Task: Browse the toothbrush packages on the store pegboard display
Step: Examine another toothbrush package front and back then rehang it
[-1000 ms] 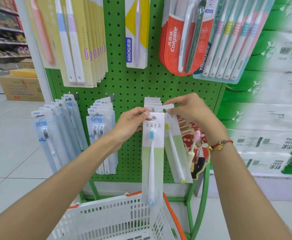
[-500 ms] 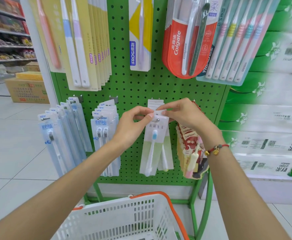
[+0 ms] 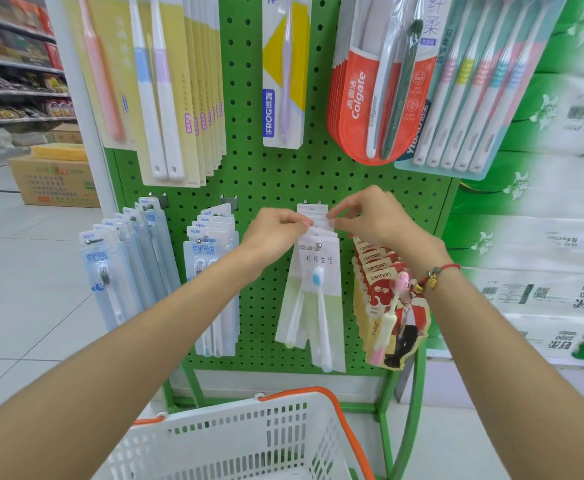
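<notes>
Both hands meet at the top of the white-and-green toothbrush packages [image 3: 313,289] hanging from a hook in the lower middle of the green pegboard [image 3: 276,181]. Left hand [image 3: 276,228] pinches the header of one package from the left with curled fingers, and right hand [image 3: 373,216] pinches the same header strip from the right, thumb and forefinger closed on its edge. Held at both top corners like this, the card stays square to the hook, which I judge to be either for threading its hole onto the peg or for fanning the stack apart; which of the two cannot be told. The front package, with a blue-bristled brush, hangs straight down below the hands, while another behind it splays slightly to the left. Just right of this stack hang the red canban packages [image 3: 387,299], touching the right wrist, which wears a red cord bracelet [image 3: 436,277]. To the left hang two rows of pale blue blister packs [image 3: 211,271], well clear of the hands. Above are a Colgate pack [image 3: 363,98] and a FROG pack [image 3: 285,74], both out of reach of the present grip. Below the forearms sits a white shopping basket [image 3: 242,434] with an orange handle, its visible part showing no goods.
</notes>
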Demonstrator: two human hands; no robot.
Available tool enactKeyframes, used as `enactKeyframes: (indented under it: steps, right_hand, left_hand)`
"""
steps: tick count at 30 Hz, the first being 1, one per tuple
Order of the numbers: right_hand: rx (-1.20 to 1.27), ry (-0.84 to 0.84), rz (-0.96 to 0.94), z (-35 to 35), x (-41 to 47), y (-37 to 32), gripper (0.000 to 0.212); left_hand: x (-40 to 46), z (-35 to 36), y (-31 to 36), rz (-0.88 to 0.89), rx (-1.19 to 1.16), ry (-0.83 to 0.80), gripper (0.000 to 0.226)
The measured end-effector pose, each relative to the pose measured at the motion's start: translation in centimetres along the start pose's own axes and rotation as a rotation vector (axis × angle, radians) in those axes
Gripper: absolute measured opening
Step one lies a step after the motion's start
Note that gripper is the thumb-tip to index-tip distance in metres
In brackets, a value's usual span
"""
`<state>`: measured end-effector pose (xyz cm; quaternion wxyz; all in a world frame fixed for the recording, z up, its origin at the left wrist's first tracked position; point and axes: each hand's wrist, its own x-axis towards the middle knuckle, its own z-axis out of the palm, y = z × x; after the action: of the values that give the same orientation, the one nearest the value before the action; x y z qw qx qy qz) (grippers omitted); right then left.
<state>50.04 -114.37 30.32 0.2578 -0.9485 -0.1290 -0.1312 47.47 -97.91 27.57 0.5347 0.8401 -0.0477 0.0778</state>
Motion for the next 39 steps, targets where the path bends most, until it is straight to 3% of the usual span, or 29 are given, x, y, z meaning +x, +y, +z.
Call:
enactKeyframes:
  steps: [4, 8, 20, 31, 39]
  right_hand:
    - [-0.054, -0.09, -0.043, 0.4, 1.0, -0.4, 0.012]
    - [-0.072, -0.073, -0.075, 0.5, 1.5, -0.4, 0.018]
    - [-0.141, -0.002, 0.014, -0.2, 0.8, -0.1, 0.009]
    - [-0.273, 0.125, 0.097, -0.4, -1.6, -0.3, 0.032]
    - [-0.207, 0.276, -0.016, 0.5, -5.9, -1.0, 0.032]
  left_hand:
    - [-0.1, -0.3, 0.4, -0.046, -0.022, -0.033, 0.017]
    - [-0.3, -0.4, 0.3, -0.055, -0.044, -0.039, 0.013]
    - [-0.6, -0.3, 0.3, -0.062, -0.032, -0.04, 0.016]
    - [-1.6, 0.0, 0.3, -0.031, -0.011, -0.03, 0.026]
    - [-4.4, -0.8, 0.5, 0.037, 0.085, 0.171, 0.032]
